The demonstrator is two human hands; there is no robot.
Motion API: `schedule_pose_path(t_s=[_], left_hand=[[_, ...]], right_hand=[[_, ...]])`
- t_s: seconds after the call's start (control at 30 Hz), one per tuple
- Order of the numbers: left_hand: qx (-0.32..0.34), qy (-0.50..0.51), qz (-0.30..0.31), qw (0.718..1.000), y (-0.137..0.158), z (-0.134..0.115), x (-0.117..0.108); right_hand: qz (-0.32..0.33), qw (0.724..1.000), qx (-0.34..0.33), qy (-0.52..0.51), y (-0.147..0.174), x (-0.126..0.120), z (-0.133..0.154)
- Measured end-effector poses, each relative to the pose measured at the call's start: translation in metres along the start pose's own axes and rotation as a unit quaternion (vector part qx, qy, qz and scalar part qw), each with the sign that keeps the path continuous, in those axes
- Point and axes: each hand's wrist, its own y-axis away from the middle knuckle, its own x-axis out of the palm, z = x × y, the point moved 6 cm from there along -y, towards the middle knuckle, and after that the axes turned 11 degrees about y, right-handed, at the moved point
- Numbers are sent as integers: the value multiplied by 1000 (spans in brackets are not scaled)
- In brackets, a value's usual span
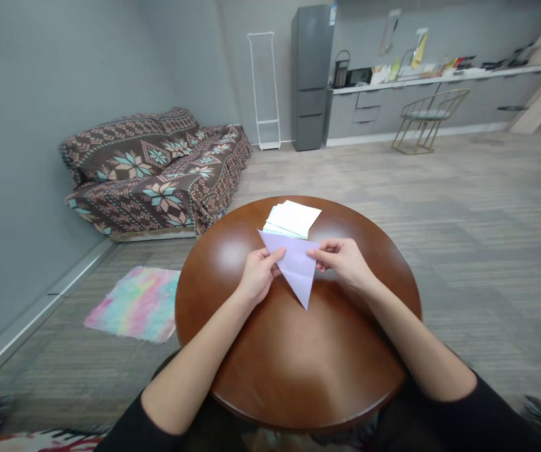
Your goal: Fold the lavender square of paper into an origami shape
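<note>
Pinching a lavender paper triangle (296, 260) from its two sides, the person's left hand (258, 273) and right hand (345, 260) held it over the round brown table (308, 358), each with its thumb pressed on top and fingers tucked beneath. One corner of the paper pointed toward the near side of the table, and faint creases ran across its face. On the far part of the table, just beyond the paper, lay a fanned stack of white sheets (296, 218) with some greenish edges. Left of the table, a pastel shaggy rug (138, 304) lay on the floor, and a sofa (157, 169) under a patterned cover stood farther back on that side. Well beyond the table stood a grey refrigerator (315, 63); the white-and-blue label (333, 15) at its upper right corner was too small to read. Beyond the table to the right, a metal-framed chair (425, 115) stood before a counter (345, 110)
</note>
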Motion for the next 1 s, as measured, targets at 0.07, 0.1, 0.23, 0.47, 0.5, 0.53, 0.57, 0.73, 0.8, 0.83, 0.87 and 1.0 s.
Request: schedule_pose_path(t_s=[0.07,0.1,0.23,0.47,0.5,0.53,0.57,0.73,0.8,0.83,0.87,1.0], left_hand=[[-1,-28,-3,1000,-1,0,-3],[16,-60,-15,998,-2,-3,-5],[251,-355,-121,892,13,-36,-7],[210,-670,145,697,28,5,35],[203,-682,152,686,28,10,34],[199,-692,154,676,28,13,33],[196,-700,155,668,27,15,32],[170,-730,155,644,24,16,25],[156,-731,172,641,23,14,24],[150,-728,190,642,23,13,24],[145,-721,216,642,24,13,24],[120,-697,285,647,23,10,20]], right_hand=[[0,1000,10,15,-1,-1,-2],[-1,999,18,27,-2,-1,-4],[-8,995,51,88,-8,-8,-16],[18,969,50,240,-12,-7,-26],[15,966,49,255,-12,-6,-27],[12,961,46,273,-12,-5,-28],[7,955,42,295,-12,-4,-28],[-66,912,22,405,-14,-18,-25],[-91,896,24,434,-15,-29,-25],[-100,890,26,445,-16,-34,-24],[-109,884,27,453,-17,-40,-24],[-135,881,3,454,-21,-50,-21]])
